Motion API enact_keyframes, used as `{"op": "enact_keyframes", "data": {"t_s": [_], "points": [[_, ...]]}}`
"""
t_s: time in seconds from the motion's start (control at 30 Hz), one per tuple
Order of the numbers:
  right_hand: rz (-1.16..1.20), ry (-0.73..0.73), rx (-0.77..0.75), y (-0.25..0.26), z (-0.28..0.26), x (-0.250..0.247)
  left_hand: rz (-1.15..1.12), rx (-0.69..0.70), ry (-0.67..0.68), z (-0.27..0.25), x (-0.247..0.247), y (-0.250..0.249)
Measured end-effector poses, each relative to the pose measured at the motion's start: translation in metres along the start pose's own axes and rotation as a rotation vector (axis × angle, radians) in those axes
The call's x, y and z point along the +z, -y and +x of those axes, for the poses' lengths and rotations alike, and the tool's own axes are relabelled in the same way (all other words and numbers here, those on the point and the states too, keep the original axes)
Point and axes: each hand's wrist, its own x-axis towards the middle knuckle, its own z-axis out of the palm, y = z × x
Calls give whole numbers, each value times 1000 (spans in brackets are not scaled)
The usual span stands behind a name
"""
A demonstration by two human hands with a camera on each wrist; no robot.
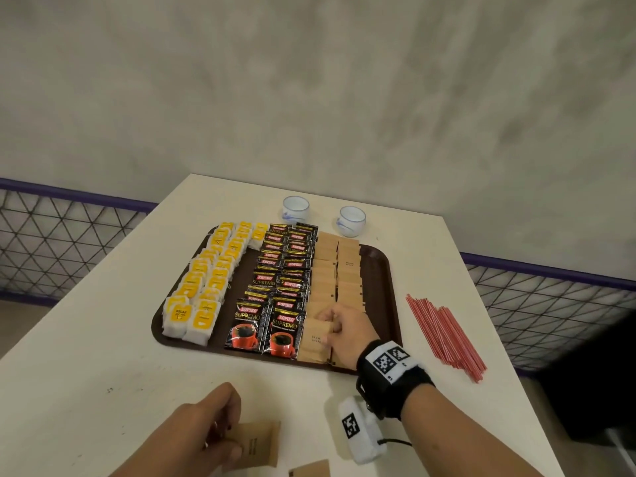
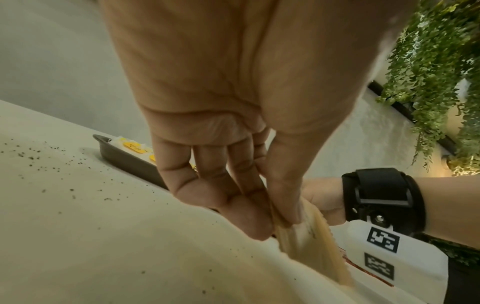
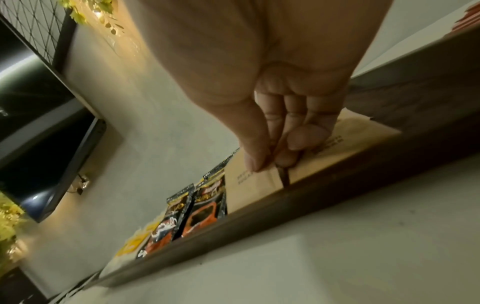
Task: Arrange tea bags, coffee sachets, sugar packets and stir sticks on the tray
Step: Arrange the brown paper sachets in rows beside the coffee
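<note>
I take the dark brown rectangular plastic tray (image 1: 383, 270) as my landmark. On it I see white tea bags with yellow tags (image 1: 206, 287) in its left part, black-and-red coffee sachets (image 1: 278, 287) down its middle, and plain brown paper sugar packets (image 1: 335, 273) in two rows to the right of the middle.

My right hand (image 1: 342, 333) is over the tray's near right part, thumb and curled fingers pinching the near sugar packet (image 1: 315, 333) at its edge; in the right wrist view the fingertips (image 3: 257, 162) press at the seam between two packets. My left hand (image 1: 203, 428) is on the white table (image 1: 86, 356), off the tray's near edge, gripping a loose stack of brown packets (image 1: 256, 445) between thumb and fingers. One more stray packet (image 1: 309, 469) lies just right of that stack.

The bundle of thin red stir sticks (image 1: 444, 332) lies on the table right of the tray, well apart from the left hand. Its long axis runs roughly parallel to the tray's right edge, front to back. The right hand is clearly the nearer one, so I judge the sticks are its job once the sugar rows are finished, going into the bare strip along the tray's right side.

Two small white porcelain cups (image 1: 351, 220) stand just beyond the tray's far edge.
</note>
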Motion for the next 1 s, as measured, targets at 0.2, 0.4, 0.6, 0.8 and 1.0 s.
{"op": "enact_keyframes", "data": {"t_s": [0.2, 0.4, 0.6, 0.8, 1.0], "points": [[-106, -3, -22, 2, -3, 8, 11, 12, -35, 2, -3, -11], [-43, -41, -127, 12, -22, -16, -121, 91, -128, 8, -12, -26], [271, 271, -229, 12, -80, -24, -207, 345, -123, 22, -17, -55], [331, 127, -143, -15, -83, -27, -197, 438, -183, 35, 7, -70], [501, -67, 25, -38, -53, -40, 337, 479, 56, 32, 55, -50]]}}
